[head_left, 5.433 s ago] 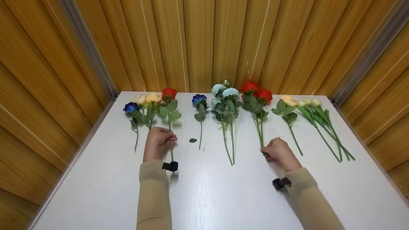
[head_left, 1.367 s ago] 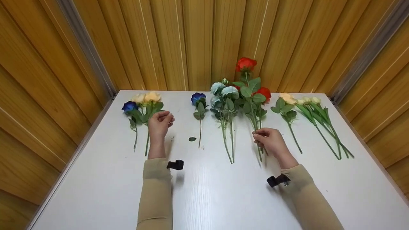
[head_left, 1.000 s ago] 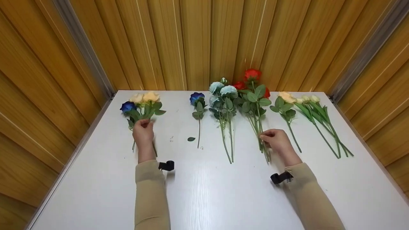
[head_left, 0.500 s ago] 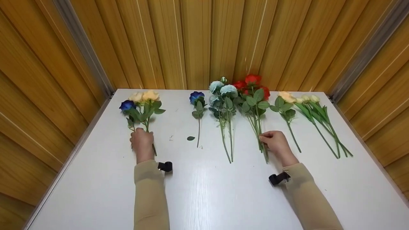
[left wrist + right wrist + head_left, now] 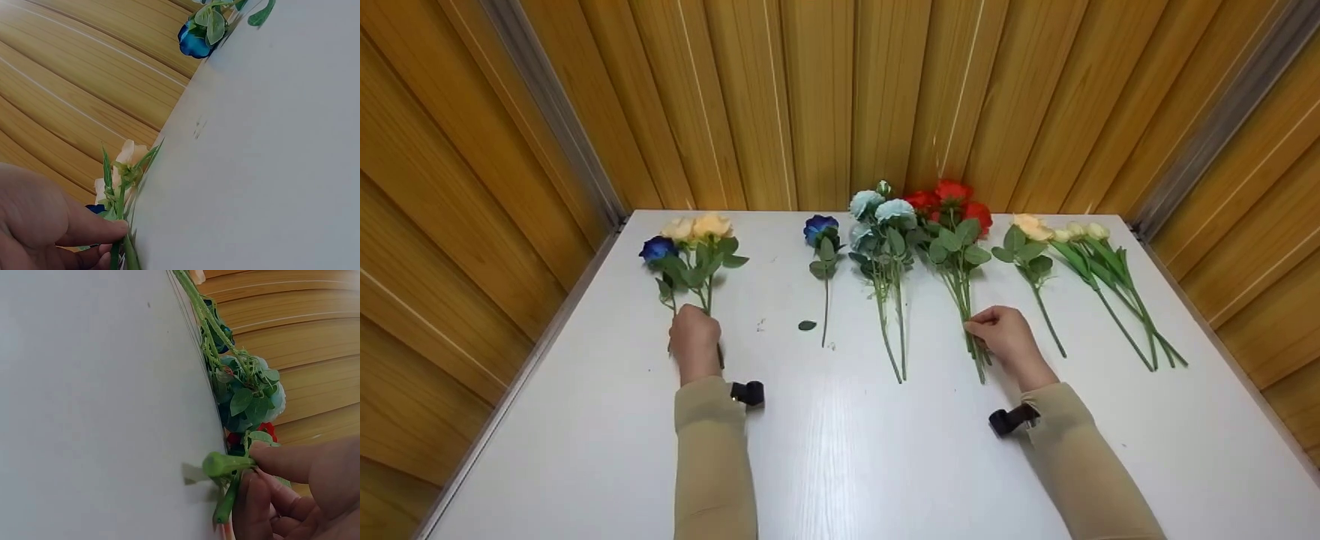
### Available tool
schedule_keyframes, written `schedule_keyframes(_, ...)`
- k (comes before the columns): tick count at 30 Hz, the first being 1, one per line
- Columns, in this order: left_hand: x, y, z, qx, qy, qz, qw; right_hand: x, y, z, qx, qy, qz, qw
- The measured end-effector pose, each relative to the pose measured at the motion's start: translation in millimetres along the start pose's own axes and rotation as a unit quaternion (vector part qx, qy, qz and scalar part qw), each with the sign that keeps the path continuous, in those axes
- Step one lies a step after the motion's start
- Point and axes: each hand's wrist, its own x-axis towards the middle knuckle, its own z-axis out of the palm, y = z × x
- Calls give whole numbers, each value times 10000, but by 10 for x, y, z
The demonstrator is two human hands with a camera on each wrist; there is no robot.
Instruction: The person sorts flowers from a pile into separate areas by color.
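Observation:
My right hand pinches the stem of a red rose, low down, beside the stems of other red roses. The right wrist view shows the cut ends of green stems at the thumb and fingertips. On the left, my left hand grips the stem of a peach rose. A cream rose and a blue rose lie beside it, partly overlapped by leaves. In the left wrist view a green stem passes under the thumb and fingers; the hand hides its lower part.
Between the hands lie another blue rose, a loose leaf and pale blue flowers. To the right are a peach rose and cream tulips. All lie on a white table against a wood-patterned wall.
The red rose once in my left hand has passed to my right hand and been lowered among the other red roses. My left hand has moved left onto the peach rose's stem.

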Motion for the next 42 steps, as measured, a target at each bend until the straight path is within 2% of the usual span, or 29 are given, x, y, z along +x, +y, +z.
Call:
schedule_keyframes(6,39,26,-33,-251,-127,-95,9996,4,18,-4,-388,12,-79,9992)
schedule_keyframes(8,60,40,-43,-520,-249,-132,9982,1,16,-6,-500,22,-125,9987)
schedule_keyframes(10,77,57,-45,-1152,-491,-304,9917,2,14,-9,-582,32,-140,9982)
schedule_keyframes(12,91,76,-41,-2014,-780,-547,9749,2,11,-11,-625,41,-127,9980)
schedule_keyframes(13,95,82,-37,-2425,-904,-647,9637,2,11,-13,-624,42,-107,9980)
schedule_keyframes(16,103,95,-22,-3617,-1245,-899,9195,4,11,-18,-631,22,-80,9980)
schedule_keyframes(17,104,96,-17,-3829,-1275,-914,9104,3,10,-18,-641,24,-82,9979)
schedule_keyframes(20,102,94,-2,-4300,-1310,-900,8887,10,11,-15,-727,61,-144,9972)
schedule_keyframes(26,98,79,12,-4764,-1357,-1089,8619,12,7,-6,-811,110,-122,9966)
schedule_keyframes(31,76,77,8,-4882,-1493,-1106,8528,9,9,-6,-747,95,-108,9971)
schedule_keyframes(37,62,86,20,-5116,-1620,-1030,8375,6,12,-13,-684,75,-102,9976)
schedule_keyframes(42,34,143,32,-5070,-1740,-920,8392,12,13,-30,-642,17,-4,9979)
